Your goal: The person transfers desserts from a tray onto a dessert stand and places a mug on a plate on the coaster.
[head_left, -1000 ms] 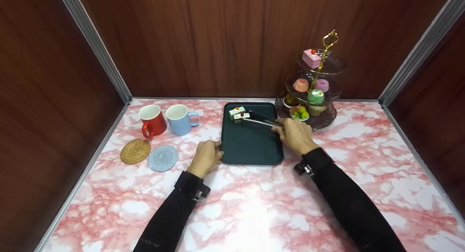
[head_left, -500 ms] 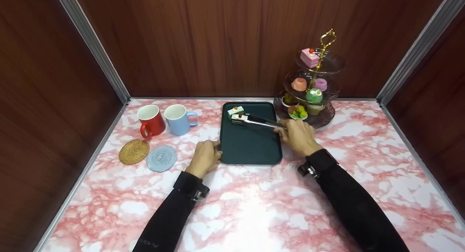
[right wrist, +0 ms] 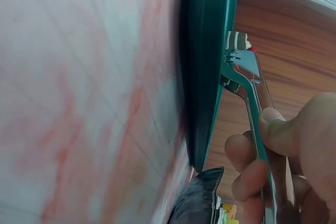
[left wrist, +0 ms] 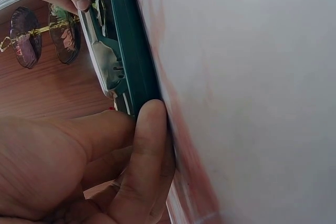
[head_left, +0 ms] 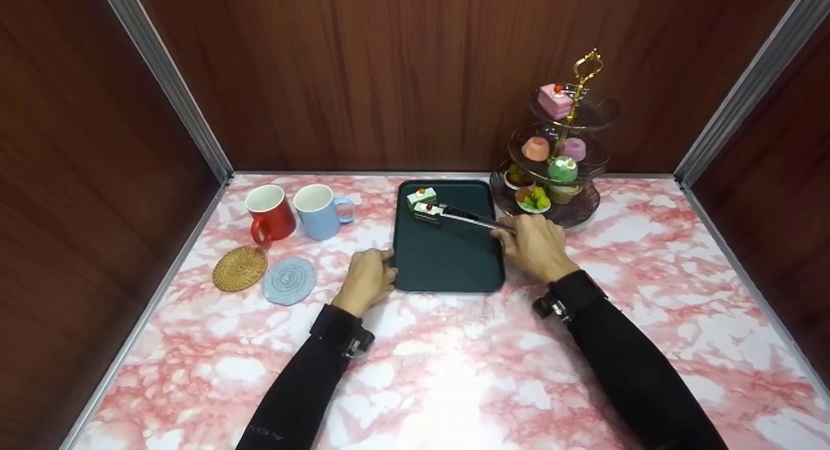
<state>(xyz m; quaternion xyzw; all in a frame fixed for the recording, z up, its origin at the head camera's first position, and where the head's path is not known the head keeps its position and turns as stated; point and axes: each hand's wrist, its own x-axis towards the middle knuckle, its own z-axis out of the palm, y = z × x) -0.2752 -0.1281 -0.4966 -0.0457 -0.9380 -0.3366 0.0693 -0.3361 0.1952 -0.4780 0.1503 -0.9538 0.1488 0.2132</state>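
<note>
Nearest, the left hand (head_left: 369, 278) rests on the pink marbled desk (head_left: 454, 372) with its fingers curled against the near left edge of the dark green tray (head_left: 447, 262); in the left wrist view a fingertip lies pressed on the tray's rim (left wrist: 137, 72), so this grip is closed lightly on the tray and looks to be steadying it. The tray appears stiff, shallow and light, likely to slide on the smooth desk unless held so. Just right of the tray, the right hand (head_left: 533, 242) has its fingers wrapped round the handle end of the metal tongs (head_left: 468, 218), the grip narrow and squeezing them; the right wrist view shows the fingers (right wrist: 252, 174) on the arms and the forked tip (right wrist: 239, 59) at the cake. The tongs reach out leftward and away from that hand, across the tray, to the small layered cake slice (head_left: 426, 209) at the tray's far left corner, which sits well ahead of the grip, touching or just beside a second slice (head_left: 421, 196) behind it. Such a slice should be light, soft and easily crushed or toppled, so it is best pinched gently across its flat sides, low down. Farther right stands the three-tier stand (head_left: 561, 158) of little cakes; at the far left are the red mug (head_left: 269, 213), blue mug (head_left: 319, 211) and two round coasters (head_left: 264, 275).
</note>
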